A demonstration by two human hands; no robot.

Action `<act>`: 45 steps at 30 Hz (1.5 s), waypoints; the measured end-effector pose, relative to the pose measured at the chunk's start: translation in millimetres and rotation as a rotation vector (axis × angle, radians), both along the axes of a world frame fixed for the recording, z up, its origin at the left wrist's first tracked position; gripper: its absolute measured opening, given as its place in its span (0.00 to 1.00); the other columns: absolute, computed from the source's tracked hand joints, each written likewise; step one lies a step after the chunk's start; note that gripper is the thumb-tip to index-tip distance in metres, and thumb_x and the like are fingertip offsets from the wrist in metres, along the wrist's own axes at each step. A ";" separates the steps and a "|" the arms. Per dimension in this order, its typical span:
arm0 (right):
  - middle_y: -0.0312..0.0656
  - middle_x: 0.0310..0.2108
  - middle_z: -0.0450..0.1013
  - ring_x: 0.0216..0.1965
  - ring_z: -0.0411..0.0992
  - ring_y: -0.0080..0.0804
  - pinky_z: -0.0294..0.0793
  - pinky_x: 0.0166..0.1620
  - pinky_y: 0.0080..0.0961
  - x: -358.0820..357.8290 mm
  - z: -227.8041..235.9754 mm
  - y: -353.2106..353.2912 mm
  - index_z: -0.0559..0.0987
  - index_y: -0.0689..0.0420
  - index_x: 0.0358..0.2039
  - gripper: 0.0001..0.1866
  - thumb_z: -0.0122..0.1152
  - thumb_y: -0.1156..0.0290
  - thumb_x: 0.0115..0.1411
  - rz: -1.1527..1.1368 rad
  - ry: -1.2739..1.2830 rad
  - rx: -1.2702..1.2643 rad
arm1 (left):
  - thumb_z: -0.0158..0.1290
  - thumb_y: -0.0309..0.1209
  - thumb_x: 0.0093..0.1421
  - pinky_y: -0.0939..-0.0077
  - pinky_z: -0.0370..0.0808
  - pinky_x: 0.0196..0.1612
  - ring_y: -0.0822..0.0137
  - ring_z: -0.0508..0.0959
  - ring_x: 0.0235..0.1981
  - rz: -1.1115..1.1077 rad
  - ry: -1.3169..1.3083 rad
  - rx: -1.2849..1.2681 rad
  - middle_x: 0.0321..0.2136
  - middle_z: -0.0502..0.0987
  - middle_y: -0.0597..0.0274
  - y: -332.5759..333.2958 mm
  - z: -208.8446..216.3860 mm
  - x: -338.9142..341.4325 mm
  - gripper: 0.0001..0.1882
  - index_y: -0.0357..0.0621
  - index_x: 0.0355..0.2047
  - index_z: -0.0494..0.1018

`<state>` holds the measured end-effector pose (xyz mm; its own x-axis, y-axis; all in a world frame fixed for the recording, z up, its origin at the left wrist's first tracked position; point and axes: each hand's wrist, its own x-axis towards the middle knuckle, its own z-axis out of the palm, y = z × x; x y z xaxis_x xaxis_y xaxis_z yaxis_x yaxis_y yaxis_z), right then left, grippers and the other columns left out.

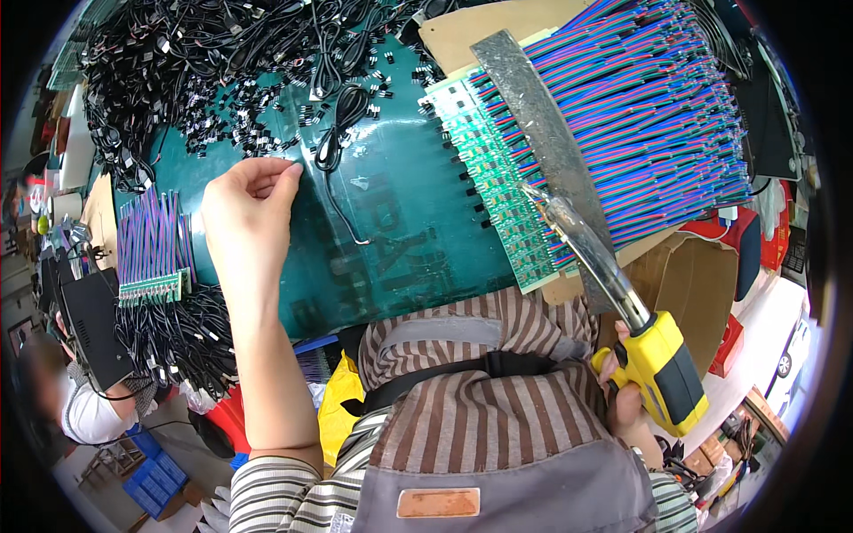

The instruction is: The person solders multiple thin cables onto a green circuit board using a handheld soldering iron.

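My right hand (625,407) grips a yellow and black soldering gun (668,371), whose long metal barrel points up and to the left. The gun's tip is over a row of joined green circuit boards (490,173), by the edge of a flat grey metal bar (544,115). Whether the tip touches a board I cannot tell. Above the table, my left hand (249,213) is closed in a pinch, thumb against forefinger; anything between them is too small to make out. Just right of these fingertips lies a coiled black cable (341,129), its loose end stretching toward me.
Many blue, red and black wires (649,124) fan out right of the bar. Black cables (222,44) and small black parts (235,120) are heaped on the green mat (400,266). Another wired board (153,290) lies at left. A person (89,409) is at far left.
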<state>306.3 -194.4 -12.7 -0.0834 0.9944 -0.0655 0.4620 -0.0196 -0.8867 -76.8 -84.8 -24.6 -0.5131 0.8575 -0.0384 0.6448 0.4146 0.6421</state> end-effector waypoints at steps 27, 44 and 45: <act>0.43 0.30 0.76 0.42 0.75 0.48 0.75 0.47 0.40 14.8 -13.9 -8.4 0.81 0.58 0.32 0.19 0.58 0.53 0.57 0.056 0.013 -0.038 | 0.64 0.17 0.49 0.78 0.75 0.33 0.65 0.80 0.26 -0.406 -0.059 0.419 0.27 0.81 0.58 -38.9 -9.9 125.5 0.09 0.37 0.32 0.81; 0.48 0.29 0.76 0.30 0.77 0.46 0.78 0.34 0.33 6.8 -3.7 -1.0 0.79 0.64 0.30 0.18 0.62 0.59 0.50 0.144 -0.075 0.155 | 0.65 0.26 0.53 0.82 0.77 0.28 0.71 0.81 0.26 -0.088 -1.068 -0.233 0.25 0.82 0.56 -14.9 -4.9 102.5 0.09 0.31 0.31 0.80; 0.48 0.29 0.76 0.30 0.77 0.45 0.78 0.34 0.33 4.6 0.1 1.7 0.79 0.64 0.30 0.18 0.62 0.60 0.49 0.147 -0.080 0.145 | 0.65 0.26 0.53 0.82 0.77 0.28 0.71 0.81 0.26 -0.090 -1.070 -0.237 0.25 0.82 0.56 -14.6 -5.1 102.1 0.10 0.30 0.30 0.80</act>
<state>310.9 -192.7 -12.5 -0.2284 0.9714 0.0652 0.5197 0.1782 -0.8356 25.3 -99.4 -29.6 -0.0526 0.8020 -0.5949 -0.1636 0.5808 0.7974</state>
